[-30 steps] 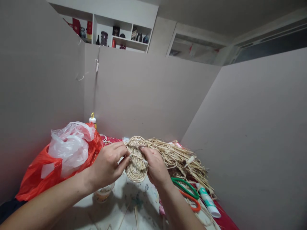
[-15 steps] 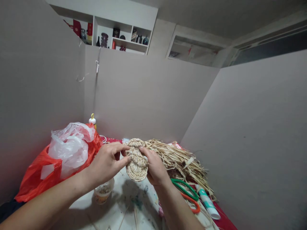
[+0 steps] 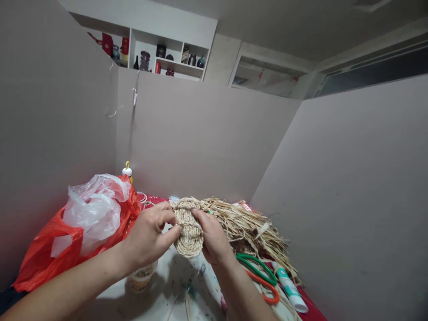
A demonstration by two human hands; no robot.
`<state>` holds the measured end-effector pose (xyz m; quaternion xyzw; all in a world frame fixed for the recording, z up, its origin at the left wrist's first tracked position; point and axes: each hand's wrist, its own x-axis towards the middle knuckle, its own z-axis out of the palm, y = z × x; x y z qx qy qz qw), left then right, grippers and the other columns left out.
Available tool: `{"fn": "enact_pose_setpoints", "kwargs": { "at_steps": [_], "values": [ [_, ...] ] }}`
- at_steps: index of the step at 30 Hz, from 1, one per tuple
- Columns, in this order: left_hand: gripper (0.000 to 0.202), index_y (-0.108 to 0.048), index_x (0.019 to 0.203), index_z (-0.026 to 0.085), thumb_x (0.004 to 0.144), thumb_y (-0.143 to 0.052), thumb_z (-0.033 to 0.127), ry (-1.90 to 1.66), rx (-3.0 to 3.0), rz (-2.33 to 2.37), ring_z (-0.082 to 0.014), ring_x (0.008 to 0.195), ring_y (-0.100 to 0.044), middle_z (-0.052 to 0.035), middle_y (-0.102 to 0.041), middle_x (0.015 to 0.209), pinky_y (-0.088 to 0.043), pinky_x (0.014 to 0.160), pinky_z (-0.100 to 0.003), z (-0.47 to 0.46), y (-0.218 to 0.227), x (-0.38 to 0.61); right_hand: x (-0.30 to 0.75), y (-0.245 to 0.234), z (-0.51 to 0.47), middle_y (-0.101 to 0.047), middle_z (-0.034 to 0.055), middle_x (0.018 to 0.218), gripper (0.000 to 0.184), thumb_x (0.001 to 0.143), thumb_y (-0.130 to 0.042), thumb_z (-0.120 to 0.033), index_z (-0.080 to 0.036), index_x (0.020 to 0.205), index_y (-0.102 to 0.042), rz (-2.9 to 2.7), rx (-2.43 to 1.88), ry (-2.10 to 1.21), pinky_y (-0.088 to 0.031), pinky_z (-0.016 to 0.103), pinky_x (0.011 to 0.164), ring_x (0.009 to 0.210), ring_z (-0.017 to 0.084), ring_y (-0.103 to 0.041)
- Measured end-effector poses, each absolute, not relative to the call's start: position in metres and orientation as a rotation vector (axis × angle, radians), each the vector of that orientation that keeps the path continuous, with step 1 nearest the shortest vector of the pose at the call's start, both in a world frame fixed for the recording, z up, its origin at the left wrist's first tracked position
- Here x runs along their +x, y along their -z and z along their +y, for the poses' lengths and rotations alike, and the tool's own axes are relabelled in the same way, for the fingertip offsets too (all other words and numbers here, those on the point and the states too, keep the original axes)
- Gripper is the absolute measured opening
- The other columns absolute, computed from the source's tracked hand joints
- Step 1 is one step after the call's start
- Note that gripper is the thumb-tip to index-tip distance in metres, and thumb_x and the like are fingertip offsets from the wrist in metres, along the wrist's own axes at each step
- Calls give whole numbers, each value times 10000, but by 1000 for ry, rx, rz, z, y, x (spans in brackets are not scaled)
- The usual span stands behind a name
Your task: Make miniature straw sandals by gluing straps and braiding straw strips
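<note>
I hold a small oval piece of coiled woven straw (image 3: 189,235) up above the table with both hands. My left hand (image 3: 150,235) pinches its left edge between thumb and fingers. From the right side my right hand (image 3: 211,237) grips it, fingers curled over the front. A loose bundle of dry straw (image 3: 249,225) trails from the woven piece to the right and lies on the table.
A red plastic bag with a white bag on top (image 3: 85,220) sits at the left. A small cup (image 3: 140,275) stands under my left wrist. Green and orange scissors (image 3: 261,274) and a white-teal tube (image 3: 290,287) lie at the right. Grey partition walls enclose the paint-stained table (image 3: 169,290).
The woven piece and both hands have shifted slightly left and down in view as the head tilted up. My left fingers have closed tighter on the edge.
</note>
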<state>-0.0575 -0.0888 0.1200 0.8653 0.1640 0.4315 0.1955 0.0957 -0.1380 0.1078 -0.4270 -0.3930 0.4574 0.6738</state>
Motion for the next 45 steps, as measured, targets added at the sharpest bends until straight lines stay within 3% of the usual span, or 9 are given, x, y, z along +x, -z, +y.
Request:
{"fn": "enact_pose_setpoints", "kwargs": {
  "at_steps": [5,11,16,20,30,34,39,41,45],
  "values": [
    [23,-603,754,171,739,-621,175,-1051,2504,481,-124,686,-490,-3,-569,760,-396,629,-260,-89,-126,-59,97,-110,-139,-616,2,553,248,781,-516,-352,-198,593,-564,-928,-1046,-914,-367,268,518,555,177,-541],
    [488,-576,1202,232,726,-668,278,-847,2502,556,-121,621,-518,-13,-661,898,-424,590,-261,-85,-143,-73,99,-111,-141,-553,-15,495,287,798,-484,-357,-204,569,-564,-1008,-1057,-964,-342,266,501,501,160,-482],
    [301,-684,999,192,763,-651,376,-959,2469,566,-129,647,-539,-32,-676,843,-432,609,-262,-90,-145,-75,99,-109,-140,-377,-51,408,336,774,-512,-381,-214,492,-438,-1072,-1215,-802,-280,258,469,456,126,-352],
    [156,-707,867,184,803,-607,285,-920,2448,410,-105,589,-505,-9,-651,708,-399,569,-235,-94,-137,-66,98,-104,-138,-298,-67,441,359,784,-495,-381,-224,498,-348,-1105,-1284,-716,-256,255,469,459,104,-279],
    [198,-633,641,155,802,-518,143,-993,2297,460,-76,527,-464,15,-594,580,-345,501,-206,-95,-124,-55,97,-102,-139,-321,-60,489,355,835,-458,-396,-218,542,-365,-1089,-1278,-650,-283,250,482,475,104,-293],
    [168,-669,725,153,818,-537,198,-1019,2270,453,-80,524,-467,-2,-619,613,-367,494,-215,-101,-123,-54,97,-102,-139,-357,-58,485,336,813,-505,-388,-206,541,-425,-1042,-1232,-628,-301,253,510,495,110,-320],
    [397,-602,1173,201,788,-635,290,-1136,2085,437,-60,503,-464,-45,-687,940,-444,500,-226,-101,-129,-62,96,-103,-138,-501,-33,498,283,803,-533,-380,-179,612,-589,-972,-1027,-796,-345,259,551,540,143,-457],
    [398,-579,1184,210,798,-627,299,-1302,1950,460,-59,523,-472,-46,-669,985,-450,507,-221,-98,-131,-65,95,-104,-138,-562,-19,547,250,811,-540,-362,-173,677,-633,-921,-936,-853,-365,256,564,576,153,-502],
    [237,-598,994,170,808,-613,316,-1280,1691,547,-61,499,-475,5,-617,730,-419,475,-200,-92,-135,-62,98,-106,-138,-613,-16,602,213,808,-563,-339,-169,717,-652,-799,-857,-777,-394,246,578,607,152,-540]
  ]
}}
